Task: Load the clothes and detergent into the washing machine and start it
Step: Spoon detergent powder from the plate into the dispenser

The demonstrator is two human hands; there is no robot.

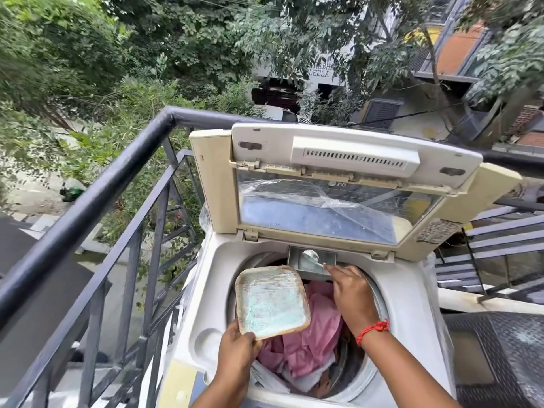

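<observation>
A white top-loading washing machine [206, 293] stands open, its lid [353, 160] raised at the back. Pink clothes [312, 343] fill the drum. My left hand [238, 346] holds a square, shallow container of pale blue-green detergent powder [272, 301] by its near corner, above the drum's left side. My right hand [350, 290] reaches to the grey detergent drawer [312, 260] at the drum's back rim, fingertips pinched at its front edge. What the fingers hold is too small to tell. A red thread is tied on my right wrist.
A dark metal railing [117, 178] runs close along the machine's left and behind it, with trees and a drop beyond. A metal staircase [500, 248] lies to the right. A dark patterned surface [500, 348] sits at the right of the machine.
</observation>
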